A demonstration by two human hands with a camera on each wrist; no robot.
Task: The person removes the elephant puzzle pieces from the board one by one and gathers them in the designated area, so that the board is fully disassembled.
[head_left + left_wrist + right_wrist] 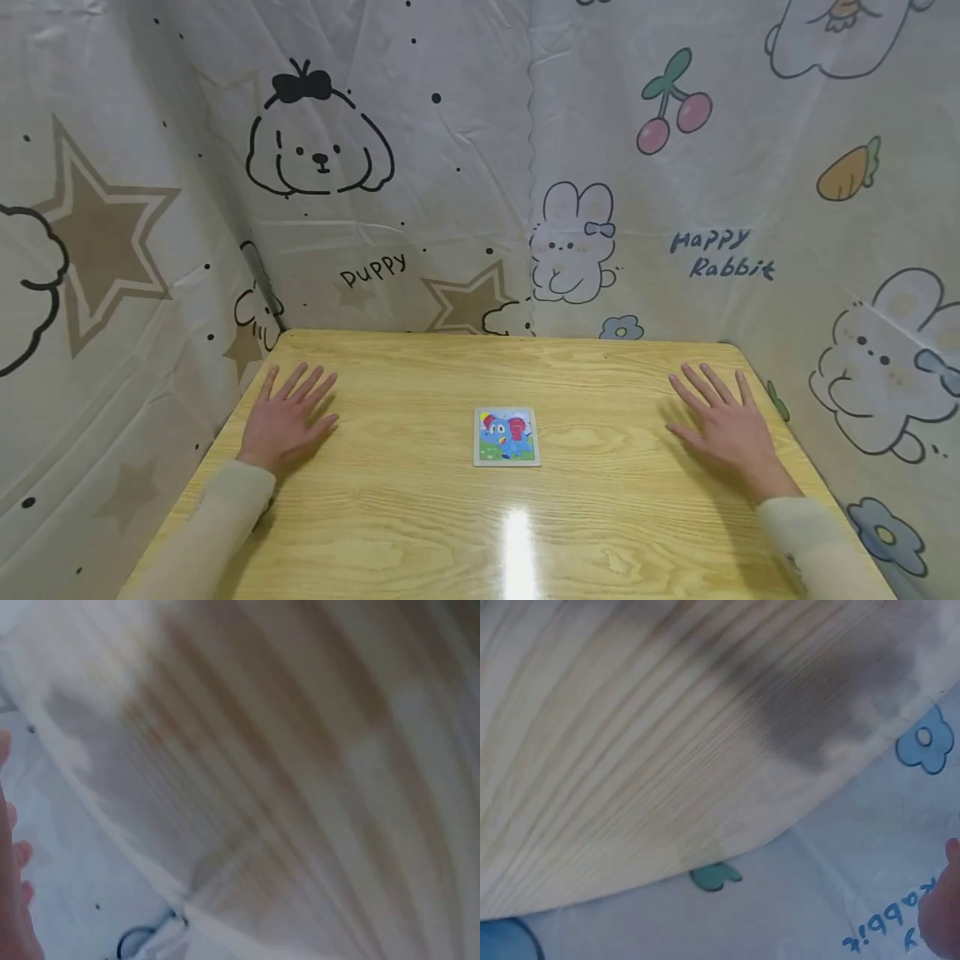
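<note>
A small square picture puzzle (507, 437) in a pale frame, printed with a blue elephant with red ears, lies flat at the middle of the wooden table. Well to its left, my left hand (288, 423) is spread palm down over the tabletop, fingers apart, holding nothing. On the other side my right hand (726, 429) is spread in the same way near the right edge, its shadow falling on the wood. Only a sliver of the left hand (13, 877) enters the left wrist view, and a bit of the right hand (941, 907) the right wrist view.
The light wood table (405, 533) has rounded far corners and a bright glare streak at its near middle. Cloth curtains (465, 167) with printed puppies, rabbits and stars hang close along the back and both sides.
</note>
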